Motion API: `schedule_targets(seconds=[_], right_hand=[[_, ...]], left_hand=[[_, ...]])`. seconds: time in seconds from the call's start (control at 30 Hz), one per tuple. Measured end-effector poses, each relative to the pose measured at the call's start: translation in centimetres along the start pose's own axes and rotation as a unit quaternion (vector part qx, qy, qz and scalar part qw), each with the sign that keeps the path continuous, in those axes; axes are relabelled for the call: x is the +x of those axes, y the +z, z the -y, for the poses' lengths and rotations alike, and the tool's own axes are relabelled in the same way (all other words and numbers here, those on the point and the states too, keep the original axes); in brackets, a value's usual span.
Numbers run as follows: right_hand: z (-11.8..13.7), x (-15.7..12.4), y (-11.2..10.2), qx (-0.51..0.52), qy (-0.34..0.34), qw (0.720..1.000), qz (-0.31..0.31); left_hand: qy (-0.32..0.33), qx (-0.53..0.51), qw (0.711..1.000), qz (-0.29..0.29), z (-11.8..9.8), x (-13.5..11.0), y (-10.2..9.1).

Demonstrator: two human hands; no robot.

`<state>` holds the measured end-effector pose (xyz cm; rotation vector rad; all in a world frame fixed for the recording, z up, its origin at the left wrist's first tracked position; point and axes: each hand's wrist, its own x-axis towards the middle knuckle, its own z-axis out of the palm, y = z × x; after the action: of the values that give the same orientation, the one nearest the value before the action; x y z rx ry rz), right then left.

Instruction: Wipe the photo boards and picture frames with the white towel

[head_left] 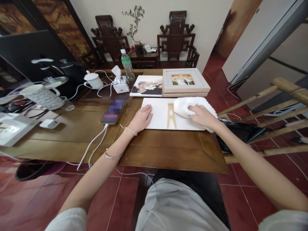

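Observation:
A white flat panel [157, 112] lies on the wooden table, with a tan two-legged flat piece [171, 120] on its middle. My left hand [142, 118] rests palm down on the panel's left edge, fingers stretched out, and holds nothing. On the panel's right side, a fluffy white cloth [184, 107] is bunched under my right hand [201, 115], whose fingers are closed on it. Part of the cloth spreads past the panel's right end. Directly behind the panel are a photo print [146, 86] and a white picture frame [186, 86].
A phone [112, 111] with a white cable lies left of my left hand. Farther back stand a green-labelled bottle [127, 65], a tissue box [121, 84] and a lidded white cup [93, 80]. A patterned mug [44, 96] and a power strip [14, 130] are at left.

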<state>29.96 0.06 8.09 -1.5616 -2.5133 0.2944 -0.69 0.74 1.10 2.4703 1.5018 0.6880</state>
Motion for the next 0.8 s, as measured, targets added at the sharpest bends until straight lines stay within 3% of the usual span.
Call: schedule_targets(seconds=[0.2, 0.33, 0.47, 0.7, 0.8], right_hand=[[3.0, -7.3, -0.4, -0.009, -0.046, 0.995, 0.089], [2.9, -8.7, -1.0, -0.003, -0.032, 0.994, 0.108], [1.6, -6.2, -1.0, 0.012, -0.006, 0.997, 0.082], [-2.0, 2.3, -0.2, 0.066, -0.023, 0.998, -0.01], [-3.0, 4.5, 0.2, 0.083, -0.003, 0.995, -0.045]], left_hand=[[-0.015, 0.01, 1.0, -0.003, -0.1, -0.1, 0.3], [-0.016, 0.02, 1.0, 0.004, -0.1, 0.0, 0.3], [-0.012, 0.031, 0.999, 0.011, 0.0, 0.0, 0.2], [-0.01, 0.035, 0.999, 0.011, 0.2, 0.0, 0.2], [-0.008, 0.028, 1.0, 0.007, 0.2, 0.0, 0.2]])
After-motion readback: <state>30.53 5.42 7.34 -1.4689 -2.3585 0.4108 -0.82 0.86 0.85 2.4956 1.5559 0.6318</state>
